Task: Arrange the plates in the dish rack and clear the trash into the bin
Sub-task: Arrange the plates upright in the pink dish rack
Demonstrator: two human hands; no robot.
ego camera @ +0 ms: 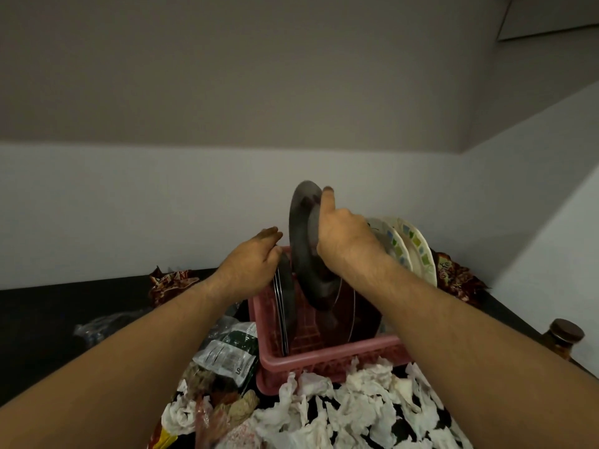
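A pink plastic dish rack (324,359) stands on the dark counter. My right hand (343,238) grips a dark grey plate (301,241) by its rim and holds it on edge above the rack. My left hand (256,260) reaches to the top of another dark plate (287,303) standing at the rack's left side; its fingertips are hidden. Two pale plates with green and blue squares (411,251) stand upright at the rack's right. Crumpled white tissues (356,406) lie in a heap in front of the rack.
Torn wrappers lie left of the rack: a green and white packet (230,351), clear plastic (97,328) and a brown wrapper (168,283). Another brown wrapper (460,277) sits behind right. A jar with a dark lid (565,338) stands at the counter's right edge. Walls close behind.
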